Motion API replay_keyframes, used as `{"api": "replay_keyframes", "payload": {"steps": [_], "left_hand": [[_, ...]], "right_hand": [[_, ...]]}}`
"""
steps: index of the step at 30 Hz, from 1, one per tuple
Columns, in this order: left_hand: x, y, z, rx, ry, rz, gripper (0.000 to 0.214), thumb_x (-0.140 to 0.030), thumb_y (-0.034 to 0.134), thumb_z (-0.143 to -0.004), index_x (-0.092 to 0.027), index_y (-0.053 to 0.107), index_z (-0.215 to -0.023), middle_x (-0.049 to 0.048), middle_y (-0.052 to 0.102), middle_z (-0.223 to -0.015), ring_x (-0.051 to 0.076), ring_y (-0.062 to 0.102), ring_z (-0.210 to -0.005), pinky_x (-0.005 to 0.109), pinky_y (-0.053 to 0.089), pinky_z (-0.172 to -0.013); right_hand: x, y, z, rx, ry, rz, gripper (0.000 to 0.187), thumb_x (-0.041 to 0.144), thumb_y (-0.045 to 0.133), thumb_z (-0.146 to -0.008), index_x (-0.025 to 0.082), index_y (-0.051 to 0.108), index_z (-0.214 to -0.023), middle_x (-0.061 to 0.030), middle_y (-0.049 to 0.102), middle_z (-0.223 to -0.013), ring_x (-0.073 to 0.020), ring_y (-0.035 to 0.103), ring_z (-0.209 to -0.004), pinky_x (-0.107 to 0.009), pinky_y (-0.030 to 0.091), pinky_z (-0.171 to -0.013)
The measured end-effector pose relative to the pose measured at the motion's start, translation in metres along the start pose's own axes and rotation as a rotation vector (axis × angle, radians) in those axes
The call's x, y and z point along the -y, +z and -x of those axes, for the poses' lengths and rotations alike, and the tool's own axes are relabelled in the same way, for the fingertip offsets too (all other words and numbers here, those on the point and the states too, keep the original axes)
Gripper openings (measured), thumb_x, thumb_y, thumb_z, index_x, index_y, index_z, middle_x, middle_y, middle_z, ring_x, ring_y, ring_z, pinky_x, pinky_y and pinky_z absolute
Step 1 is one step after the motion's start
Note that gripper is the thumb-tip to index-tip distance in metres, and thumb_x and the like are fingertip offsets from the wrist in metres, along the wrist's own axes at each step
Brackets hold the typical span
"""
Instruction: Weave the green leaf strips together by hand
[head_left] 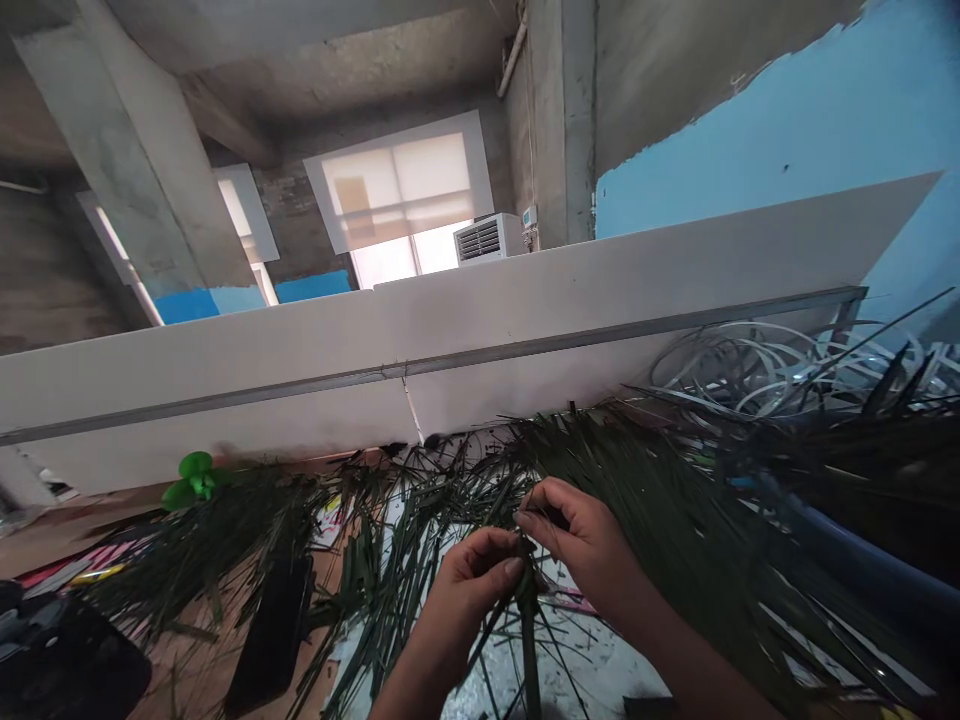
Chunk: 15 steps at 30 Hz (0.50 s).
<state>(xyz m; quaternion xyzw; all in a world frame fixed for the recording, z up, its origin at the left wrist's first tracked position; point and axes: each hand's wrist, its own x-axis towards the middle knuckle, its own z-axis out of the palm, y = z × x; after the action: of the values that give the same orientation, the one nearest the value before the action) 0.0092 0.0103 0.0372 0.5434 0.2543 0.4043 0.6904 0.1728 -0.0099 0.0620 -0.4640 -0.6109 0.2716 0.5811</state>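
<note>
Low in the head view, my two hands work close together on a small green piece made of leaf strips [527, 590], with a stiff green stem running down from it and thin strips hanging around. My left hand [474, 590] pinches the piece from its left side between thumb and fingers. Just above and to the right, my right hand [576, 535] has thumb and forefinger pinched on a thin leaf strip [523, 505] at the top of the piece. Fingers hide part of the weave.
Loose cut leaf strips [405, 570] cover the work surface, and a large pile of long leaves [645, 490] lies at the right. A black phone-like slab [274, 630], a green plastic fan [195, 482] and coiled white strapping [757, 370] lie around. A white partition [480, 320] stands behind.
</note>
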Motion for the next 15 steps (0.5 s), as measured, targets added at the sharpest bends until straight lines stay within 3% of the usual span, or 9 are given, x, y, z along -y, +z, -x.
{"api": "replay_keyframes", "payload": {"steps": [2,6,10,15], "left_hand": [[0.000,-0.001,-0.002,-0.026,0.006,0.010,0.022,-0.031,0.078,-0.077,-0.015,0.073,-0.091,0.0057,0.072,-0.077,0.015,0.062,-0.072,0.025,0.045,-0.071],[0.002,-0.006,-0.008,-0.198,0.116,0.110,0.024,-0.030,0.078,-0.078,-0.018,0.072,-0.097,0.0055,0.073,-0.089,0.015,0.064,-0.082,0.025,0.046,-0.080],[-0.002,-0.016,-0.012,-0.314,0.228,0.224,0.028,-0.028,0.084,-0.070,-0.020,0.072,-0.094,0.0042,0.074,-0.093,0.017,0.066,-0.089,0.028,0.047,-0.088],[-0.009,-0.027,-0.012,-0.360,0.238,0.303,0.037,-0.026,0.088,-0.064,-0.019,0.073,-0.097,0.0048,0.074,-0.094,0.016,0.067,-0.090,0.026,0.048,-0.087]], "right_hand": [[0.001,0.000,0.000,0.006,0.060,-0.072,0.019,0.037,0.065,-0.082,0.021,0.061,-0.072,0.0010,0.056,-0.070,-0.0150,0.048,-0.064,-0.026,0.038,-0.057],[-0.001,0.003,0.000,0.073,0.200,-0.217,0.027,0.045,0.062,-0.083,0.020,0.065,-0.091,-0.0001,0.062,-0.080,-0.0104,0.043,-0.052,-0.024,0.035,-0.047],[-0.008,0.009,0.003,0.213,0.363,-0.304,0.026,0.044,0.065,-0.080,0.019,0.064,-0.087,0.0030,0.060,-0.070,-0.0069,0.036,-0.045,-0.021,0.028,-0.042],[-0.016,0.017,0.007,0.418,0.533,-0.511,0.025,0.042,0.063,-0.083,0.018,0.061,-0.089,-0.0001,0.067,-0.065,-0.0050,0.031,-0.041,-0.020,0.017,-0.040]]}}
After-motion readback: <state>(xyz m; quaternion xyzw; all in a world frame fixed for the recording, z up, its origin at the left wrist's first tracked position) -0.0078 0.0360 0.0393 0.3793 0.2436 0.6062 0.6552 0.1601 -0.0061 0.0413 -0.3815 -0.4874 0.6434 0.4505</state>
